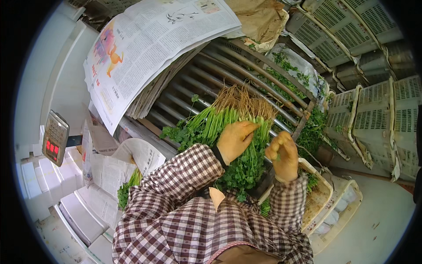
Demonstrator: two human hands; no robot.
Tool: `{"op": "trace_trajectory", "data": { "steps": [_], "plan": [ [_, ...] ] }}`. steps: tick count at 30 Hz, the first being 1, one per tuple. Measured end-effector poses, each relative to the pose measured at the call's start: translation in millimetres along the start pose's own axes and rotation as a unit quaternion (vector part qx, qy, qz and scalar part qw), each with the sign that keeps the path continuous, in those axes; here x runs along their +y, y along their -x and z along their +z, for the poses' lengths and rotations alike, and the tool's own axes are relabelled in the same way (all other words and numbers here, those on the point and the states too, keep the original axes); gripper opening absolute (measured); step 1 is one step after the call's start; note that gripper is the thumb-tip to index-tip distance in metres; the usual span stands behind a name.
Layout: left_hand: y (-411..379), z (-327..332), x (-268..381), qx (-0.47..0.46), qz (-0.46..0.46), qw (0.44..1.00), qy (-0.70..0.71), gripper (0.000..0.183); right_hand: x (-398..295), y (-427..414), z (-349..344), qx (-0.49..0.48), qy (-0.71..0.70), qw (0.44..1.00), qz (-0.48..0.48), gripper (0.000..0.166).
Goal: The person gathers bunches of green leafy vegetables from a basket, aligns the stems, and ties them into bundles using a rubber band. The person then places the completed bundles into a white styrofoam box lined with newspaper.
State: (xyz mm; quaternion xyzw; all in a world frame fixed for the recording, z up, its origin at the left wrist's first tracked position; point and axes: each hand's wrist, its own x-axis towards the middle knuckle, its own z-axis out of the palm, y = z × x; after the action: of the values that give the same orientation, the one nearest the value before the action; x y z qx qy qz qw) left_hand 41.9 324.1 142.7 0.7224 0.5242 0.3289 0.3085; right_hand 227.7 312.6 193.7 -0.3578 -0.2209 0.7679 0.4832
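Note:
A bunch of leafy herbs that look like coriander [242,165], with green stems and brown roots [244,99], lies before me across a rack of metal bars [197,77]. The roots point away from me and the leaves towards me. My left hand [235,140] rests over the stems, its fingertips close together near the bunch's right side; whether they pinch any stems is unclear. Just right of the bunch, my right hand [283,156] is raised with bent fingers. A small greenish bit seems to show at its fingers, too small to make out.
A thick newspaper stack [155,56] covers the rack's far left. At left are a digital scale display [54,138] and white foam boxes [59,178]. Slatted plastic crates [372,115] line the right; a cream basket [318,198] sits beside my right arm. Loose greens [311,128] lie beyond the rack.

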Motion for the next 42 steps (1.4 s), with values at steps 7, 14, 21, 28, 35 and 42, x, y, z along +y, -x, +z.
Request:
{"op": "trace_trajectory", "data": {
  "steps": [7, 14, 21, 28, 35, 42],
  "plan": [
    [30.0, 5.7, 23.6, -0.094, 0.108, 0.984, -0.104, 0.03, -1.4, -26.1, 2.7, 0.114, 0.367, 0.918, -0.095, 0.02],
    [39.9, 15.5, 17.5, -0.151, 0.095, 0.975, -0.134, 0.032, 41.2, -70.8, -0.1, 0.103, 0.824, 0.543, -0.125, 0.023],
    [45.8, 19.8, 18.4, -0.146, 0.129, 0.973, -0.126, 0.035, 28.8, -40.9, -12.5, 0.174, 0.465, 0.865, -0.074, 0.01],
    [44.0, 26.0, 22.1, -0.206, 0.148, 0.947, -0.2, 0.033, 22.3, -55.9, 29.0, 0.142, 0.76, 0.634, 0.009, 0.027],
    [29.2, 0.5, 19.5, -0.098, 0.134, 0.984, 0.071, 0.033, 29.5, -24.8, -32.0, 0.172, 0.293, 0.94, -0.028, 0.021],
    [-19.8, 1.7, 11.4, -0.1, -0.006, 0.991, -0.086, 0.048, 37.7, 4.6, -8.4, 0.125, 0.397, 0.904, -0.095, 0.012]
  ]
}}
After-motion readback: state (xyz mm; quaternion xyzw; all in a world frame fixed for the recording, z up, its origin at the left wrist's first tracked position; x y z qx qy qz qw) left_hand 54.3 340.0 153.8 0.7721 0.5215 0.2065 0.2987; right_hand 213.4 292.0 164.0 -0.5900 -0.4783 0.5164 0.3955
